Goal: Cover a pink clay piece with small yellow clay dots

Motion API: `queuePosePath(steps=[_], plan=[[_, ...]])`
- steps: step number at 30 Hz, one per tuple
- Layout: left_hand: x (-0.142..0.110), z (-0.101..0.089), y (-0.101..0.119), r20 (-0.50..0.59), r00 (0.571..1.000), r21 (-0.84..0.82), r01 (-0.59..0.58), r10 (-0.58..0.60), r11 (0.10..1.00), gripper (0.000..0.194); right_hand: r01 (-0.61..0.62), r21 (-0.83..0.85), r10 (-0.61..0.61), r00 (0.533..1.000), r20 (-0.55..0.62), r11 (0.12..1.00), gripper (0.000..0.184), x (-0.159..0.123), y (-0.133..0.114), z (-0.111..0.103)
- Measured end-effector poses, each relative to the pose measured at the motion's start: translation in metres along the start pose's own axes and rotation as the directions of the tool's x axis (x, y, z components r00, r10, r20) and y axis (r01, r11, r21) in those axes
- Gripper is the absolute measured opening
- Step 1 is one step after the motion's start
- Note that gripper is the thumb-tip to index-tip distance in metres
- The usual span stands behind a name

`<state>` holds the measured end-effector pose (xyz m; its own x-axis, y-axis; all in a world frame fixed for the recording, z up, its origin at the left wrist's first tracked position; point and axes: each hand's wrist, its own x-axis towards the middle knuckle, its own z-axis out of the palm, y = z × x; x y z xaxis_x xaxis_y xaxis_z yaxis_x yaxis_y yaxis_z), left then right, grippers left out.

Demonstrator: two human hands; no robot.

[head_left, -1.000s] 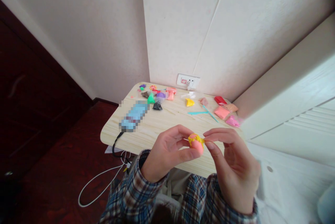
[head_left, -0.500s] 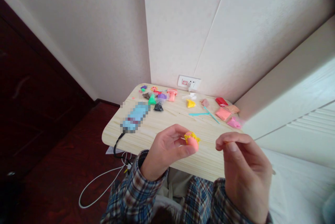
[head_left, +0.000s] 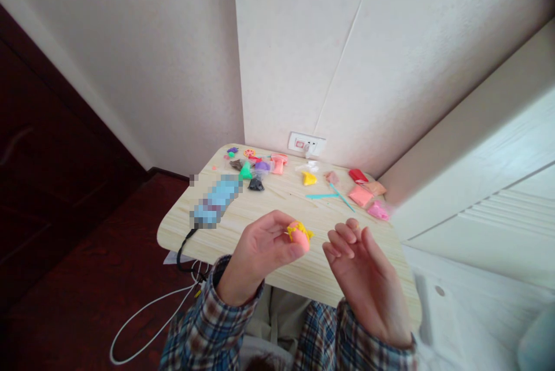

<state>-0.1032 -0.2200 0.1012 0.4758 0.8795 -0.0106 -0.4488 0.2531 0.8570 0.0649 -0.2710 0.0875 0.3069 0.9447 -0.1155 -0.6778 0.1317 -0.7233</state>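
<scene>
My left hand holds a small lump of pink modelling clay between thumb and fingers, above the table's near part. Bits of yellow clay wrap the top of the lump, and one sticks out at its right side. To the right, apart from the lump, my right hand is turned palm toward me with its fingers curled. Its thumb and forefinger tips come together; whatever lies between them is too small to make out.
On the wooden table lie a yellow clay piece, blue plastic tools, a pink clay packet, a red packet, a black clay bag and a blurred-out blue device with a black cable. A wall socket is behind.
My right hand has turned its palm toward me and moved left, closer to the clay lump. My left hand keeps its hold on the lump. The whole view has shifted slightly.
</scene>
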Motion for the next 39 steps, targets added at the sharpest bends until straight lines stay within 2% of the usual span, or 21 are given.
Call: queuePosePath(steps=[17, 26, 34, 39], plan=[[-0.001, 0.003, 0.003, 0.014, 0.999, 0.007, 0.051, -0.051, 0.999, 0.054, 0.053, 0.043, -0.053, 0.999, -0.002, 0.998, 0.031, 0.003, 0.013, -0.006], [-0.002, 0.003, 0.005, 0.029, 0.999, 0.027, 0.043, -0.044, 0.999, 0.053, 0.061, 0.088, -0.063, 0.998, 0.023, 0.994, 0.039, 0.005, 0.010, -0.004], [0.000, 0.000, -0.009, 0.023, 0.999, -0.013, 0.038, -0.038, 0.999, 0.052, 0.084, 0.121, -0.087, 0.996, 0.020, 0.989, 0.039, 0.005, 0.007, -0.002], [-0.002, 0.003, -0.007, 0.027, 0.998, -0.018, 0.049, -0.048, 0.999, 0.052, 0.107, 0.170, -0.115, 0.993, 0.034, 0.980, 0.047, 0.004, 0.003, 0.002]])
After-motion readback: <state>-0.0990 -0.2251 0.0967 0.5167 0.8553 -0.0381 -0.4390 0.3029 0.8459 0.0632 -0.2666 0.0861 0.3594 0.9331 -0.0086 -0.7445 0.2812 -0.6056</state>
